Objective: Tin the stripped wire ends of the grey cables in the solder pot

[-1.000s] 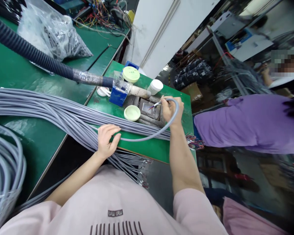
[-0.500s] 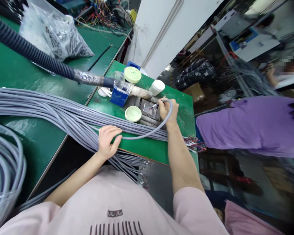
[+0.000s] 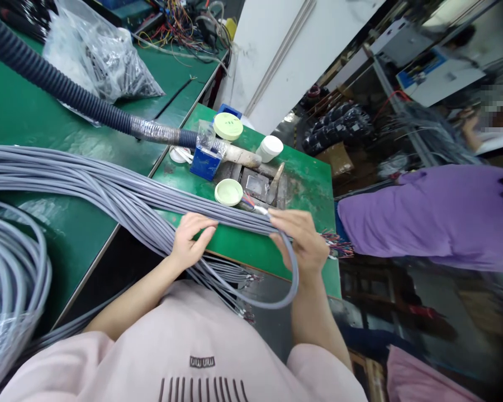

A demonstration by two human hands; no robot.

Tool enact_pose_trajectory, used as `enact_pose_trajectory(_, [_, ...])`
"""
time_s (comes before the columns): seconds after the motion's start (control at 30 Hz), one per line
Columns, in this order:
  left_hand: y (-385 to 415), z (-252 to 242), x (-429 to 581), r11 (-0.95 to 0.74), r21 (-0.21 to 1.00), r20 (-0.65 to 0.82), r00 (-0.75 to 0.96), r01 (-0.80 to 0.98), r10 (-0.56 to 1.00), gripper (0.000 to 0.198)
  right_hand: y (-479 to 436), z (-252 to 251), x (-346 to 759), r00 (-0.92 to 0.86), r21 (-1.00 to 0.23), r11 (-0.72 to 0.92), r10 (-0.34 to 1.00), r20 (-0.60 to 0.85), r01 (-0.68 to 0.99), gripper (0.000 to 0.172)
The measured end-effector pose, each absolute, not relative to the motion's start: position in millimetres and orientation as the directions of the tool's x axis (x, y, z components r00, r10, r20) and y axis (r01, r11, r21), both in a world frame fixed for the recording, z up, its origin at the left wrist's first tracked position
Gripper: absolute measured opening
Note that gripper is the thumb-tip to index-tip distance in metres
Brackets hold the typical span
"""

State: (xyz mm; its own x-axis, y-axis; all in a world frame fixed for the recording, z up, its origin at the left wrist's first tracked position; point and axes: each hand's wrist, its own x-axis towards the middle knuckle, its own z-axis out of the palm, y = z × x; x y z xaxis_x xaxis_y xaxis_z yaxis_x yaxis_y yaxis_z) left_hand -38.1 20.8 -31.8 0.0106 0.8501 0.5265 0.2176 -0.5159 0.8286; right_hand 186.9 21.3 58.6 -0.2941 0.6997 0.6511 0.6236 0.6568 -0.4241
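Observation:
My right hand (image 3: 304, 237) grips one grey cable (image 3: 291, 279) near its stripped end (image 3: 251, 205), where coloured wires stick out close to a pale green dish (image 3: 227, 192). The cable loops down below the table edge and back toward my left hand (image 3: 188, 240). That hand rests on the thick bundle of grey cables (image 3: 109, 192) lying across the green table (image 3: 33, 128), fingers pinching a strand. Behind the dish sits a metal solder pot (image 3: 257, 184).
A black corrugated hose (image 3: 67, 92) ends at a blue box (image 3: 204, 162). A lidded green tub (image 3: 227, 126) and a white jar (image 3: 270, 148) stand behind. A plastic bag of parts (image 3: 104, 61) lies far left. A person in purple (image 3: 423, 215) sits to the right.
My right hand has pulled the cable end out of the solder pot and back toward me. The cable loop now hangs below the table edge. My left hand stayed on the bundle.

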Motion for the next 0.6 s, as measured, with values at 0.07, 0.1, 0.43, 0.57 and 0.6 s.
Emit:
enact_pose_trajectory(0.07, [13.4,-19.4,-28.1,-0.396,0.918,0.385,0.193,0.018,0.902,0.027,-2.0,49.7,181.5,-0.317,-0.424,0.686,0.681,0.66,0.592,0.038])
enact_pose_trajectory(0.1, [9.5,-14.1,-22.3,-0.307,0.949,0.313,0.293,-0.069,0.903,0.031,-11.8,44.3,179.4,-0.316,-0.428,0.687,0.681,0.66,0.588,0.042])
enact_pose_trajectory(0.43, [-11.3,2.1,2.1,0.178,0.941,-0.044,0.417,-0.288,0.908,0.042,-64.7,18.1,169.9,-0.195,-0.611,0.566,0.802,0.565,0.554,0.044])
enact_pose_trajectory(0.57, [-16.4,1.4,2.9,0.187,0.946,-0.061,0.42,-0.266,0.905,0.039,-72.6,12.5,161.4,-0.031,-0.638,0.348,0.891,0.453,0.687,0.025])
enact_pose_trajectory(0.6, [-17.3,1.1,3.1,0.19,0.944,-0.063,0.419,-0.268,0.906,0.039,-73.8,11.7,159.1,-0.029,-0.627,0.325,0.901,0.433,0.708,0.02])
